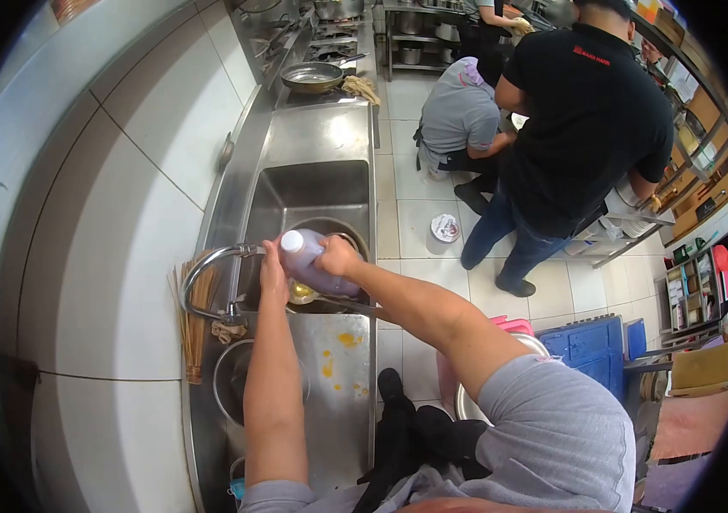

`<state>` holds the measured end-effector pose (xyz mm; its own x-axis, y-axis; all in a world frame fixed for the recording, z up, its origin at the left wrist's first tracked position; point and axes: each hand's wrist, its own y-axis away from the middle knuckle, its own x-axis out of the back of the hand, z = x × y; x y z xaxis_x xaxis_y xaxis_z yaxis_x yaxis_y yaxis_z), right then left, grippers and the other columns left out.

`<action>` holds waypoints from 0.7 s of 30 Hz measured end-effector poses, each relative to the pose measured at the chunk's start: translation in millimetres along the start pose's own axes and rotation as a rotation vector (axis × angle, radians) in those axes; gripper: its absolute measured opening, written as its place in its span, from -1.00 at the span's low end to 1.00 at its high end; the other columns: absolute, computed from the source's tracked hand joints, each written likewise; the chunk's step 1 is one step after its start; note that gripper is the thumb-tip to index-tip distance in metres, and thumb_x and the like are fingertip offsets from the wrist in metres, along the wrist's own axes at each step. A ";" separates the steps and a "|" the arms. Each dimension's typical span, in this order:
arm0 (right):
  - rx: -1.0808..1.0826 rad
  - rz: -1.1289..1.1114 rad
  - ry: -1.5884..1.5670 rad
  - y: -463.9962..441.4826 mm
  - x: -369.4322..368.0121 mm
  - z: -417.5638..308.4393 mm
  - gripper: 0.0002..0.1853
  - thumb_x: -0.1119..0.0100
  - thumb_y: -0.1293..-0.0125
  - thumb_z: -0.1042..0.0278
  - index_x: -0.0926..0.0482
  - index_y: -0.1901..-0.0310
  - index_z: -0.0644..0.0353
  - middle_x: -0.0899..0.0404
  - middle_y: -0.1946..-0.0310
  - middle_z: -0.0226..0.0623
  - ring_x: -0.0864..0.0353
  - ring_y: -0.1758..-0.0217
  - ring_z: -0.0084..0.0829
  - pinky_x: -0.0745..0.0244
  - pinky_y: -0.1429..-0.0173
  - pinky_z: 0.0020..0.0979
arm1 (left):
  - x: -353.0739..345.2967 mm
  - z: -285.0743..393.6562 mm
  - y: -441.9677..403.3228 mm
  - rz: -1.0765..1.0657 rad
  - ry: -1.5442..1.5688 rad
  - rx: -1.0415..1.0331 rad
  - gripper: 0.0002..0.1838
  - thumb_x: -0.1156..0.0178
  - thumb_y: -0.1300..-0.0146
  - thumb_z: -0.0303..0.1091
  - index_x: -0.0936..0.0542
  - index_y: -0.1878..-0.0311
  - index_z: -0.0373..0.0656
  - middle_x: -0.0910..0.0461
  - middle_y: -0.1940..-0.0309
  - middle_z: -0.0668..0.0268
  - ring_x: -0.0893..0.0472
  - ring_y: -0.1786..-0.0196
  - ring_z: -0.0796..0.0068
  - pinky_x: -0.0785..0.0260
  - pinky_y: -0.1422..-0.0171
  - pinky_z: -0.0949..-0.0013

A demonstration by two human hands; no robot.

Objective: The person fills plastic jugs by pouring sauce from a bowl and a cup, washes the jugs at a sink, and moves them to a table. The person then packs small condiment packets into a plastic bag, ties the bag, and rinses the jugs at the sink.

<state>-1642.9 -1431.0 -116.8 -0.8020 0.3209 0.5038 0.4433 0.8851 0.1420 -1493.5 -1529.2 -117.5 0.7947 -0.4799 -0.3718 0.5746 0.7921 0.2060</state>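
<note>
Over the steel sink, my right hand is wrapped round the handle of a translucent plastic jug with a purplish tint and a white cap. My left hand is beside the jug's capped end, under the faucet spout; its fingers are partly hidden, and whether it grips anything is unclear. Below the jug, something yellow shows in the sink, with a round metal rim partly hidden behind the jug.
Yellow spots mark the steel counter near a round strainer. A bundle of sticks leans by the wall. A pan sits beyond the sink. At right are people, a lidded tub and a blue crate.
</note>
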 end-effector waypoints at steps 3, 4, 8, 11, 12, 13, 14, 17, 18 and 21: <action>0.011 -0.017 0.018 10.9 2.7 -14.3 -0.47 -0.33 0.15 0.32 -0.67 0.02 0.26 -0.69 0.22 0.06 -0.70 0.09 -0.07 -0.53 -0.06 -0.23 | 16.3 -11.8 -18.4 0.159 0.060 0.178 -0.33 0.11 -0.43 0.28 -0.43 -0.33 -0.04 -0.49 -0.24 0.28 -0.45 -0.28 0.27 -0.19 -0.42 0.11; 0.028 -0.015 -0.003 9.2 5.1 -12.5 -0.45 -0.34 0.16 0.32 -0.66 0.00 0.26 -0.69 0.19 0.05 -0.70 0.07 -0.07 -0.52 -0.07 -0.24 | 13.2 -12.2 -21.3 0.279 0.199 0.331 -0.33 0.05 -0.40 0.29 -0.44 -0.33 -0.02 -0.49 -0.24 0.32 -0.43 -0.30 0.24 -0.16 -0.43 0.02; 0.023 0.186 -0.115 6.1 18.8 -14.9 -0.51 -0.32 0.14 0.36 -0.68 0.05 0.25 -0.71 0.27 -0.03 -0.72 0.17 -0.17 -0.55 0.02 -0.26 | 10.3 -21.1 5.8 0.668 0.229 0.357 -0.38 0.03 -0.39 0.08 -0.33 -0.38 -0.10 -0.40 -0.29 0.16 -0.42 -0.30 0.09 -0.18 -0.35 -0.25; -0.023 0.229 -0.426 8.6 29.8 -19.8 -0.59 -0.26 0.12 0.35 -0.71 0.13 0.20 -0.71 0.33 -0.04 -0.73 0.19 -0.15 -0.55 0.06 -0.25 | 31.0 -55.6 9.6 0.943 0.383 0.292 -0.45 0.14 -0.44 -0.05 -0.32 -0.37 -0.17 -0.37 -0.33 0.04 -0.45 -0.31 0.11 -0.38 -0.21 -0.13; -0.020 0.238 -0.422 11.6 34.8 -24.1 -0.59 -0.26 0.12 0.35 -0.71 0.13 0.20 -0.71 0.33 -0.04 -0.73 0.19 -0.15 -0.55 0.06 -0.25 | 62.2 -74.3 0.7 0.948 0.544 0.185 -0.43 0.13 -0.44 -0.05 -0.25 -0.39 -0.18 -0.33 -0.35 0.04 -0.46 -0.30 0.11 -0.42 -0.19 -0.08; 0.009 0.231 -0.477 14.9 40.7 -26.4 -0.61 -0.26 0.12 0.37 -0.71 0.16 0.21 -0.70 0.36 -0.06 -0.72 0.22 -0.18 -0.54 0.08 -0.27 | 64.0 -71.3 -0.5 0.945 0.624 0.134 -0.41 0.12 -0.44 -0.05 -0.22 -0.41 -0.18 -0.30 -0.36 0.04 -0.46 -0.30 0.11 -0.43 -0.18 -0.06; 0.038 0.222 -0.533 18.9 45.5 -29.2 -0.64 -0.26 0.12 0.38 -0.71 0.18 0.22 -0.70 0.39 -0.08 -0.72 0.25 -0.22 -0.54 0.10 -0.28 | 65.5 -67.9 -1.5 0.939 0.704 0.084 -0.40 0.11 -0.44 -0.05 -0.19 -0.42 -0.19 -0.28 -0.36 0.04 -0.46 -0.29 0.10 -0.45 -0.18 -0.03; 0.063 0.263 -0.579 32.9 64.9 -44.1 -0.64 -0.26 0.13 0.41 -0.70 0.20 0.25 -0.67 0.45 -0.12 -0.70 0.31 -0.30 -0.53 0.13 -0.31 | 42.9 0.1 20.9 1.004 0.608 -0.181 -0.35 0.06 -0.40 -0.10 -0.10 -0.42 -0.28 -0.29 -0.30 0.02 -0.54 -0.20 0.11 -0.51 -0.12 0.07; 0.066 0.266 -0.582 37.2 68.4 -46.7 -0.64 -0.26 0.13 0.41 -0.70 0.20 0.25 -0.67 0.45 -0.12 -0.70 0.31 -0.30 -0.53 0.13 -0.31 | 52.6 13.0 21.1 0.979 0.668 -0.117 -0.34 0.05 -0.39 -0.13 -0.08 -0.42 -0.32 -0.30 -0.27 0.02 -0.51 -0.24 0.10 -0.51 -0.13 0.05; 0.093 0.292 -0.578 52.3 78.0 -55.9 -0.65 -0.24 0.13 0.44 -0.70 0.21 0.28 -0.66 0.48 -0.15 -0.68 0.35 -0.35 -0.53 0.16 -0.33 | 74.3 35.9 26.9 0.909 0.797 -0.071 -0.34 0.03 -0.37 -0.18 -0.08 -0.41 -0.36 -0.31 -0.27 0.03 -0.47 -0.28 0.10 -0.49 -0.17 0.01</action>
<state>-1659.9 -1378.5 -22.4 -0.7514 0.6591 -0.0327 0.6598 0.7512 -0.0191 -1412.0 -1557.1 -107.1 0.5451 0.6098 -0.5754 -0.1627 0.7502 0.6409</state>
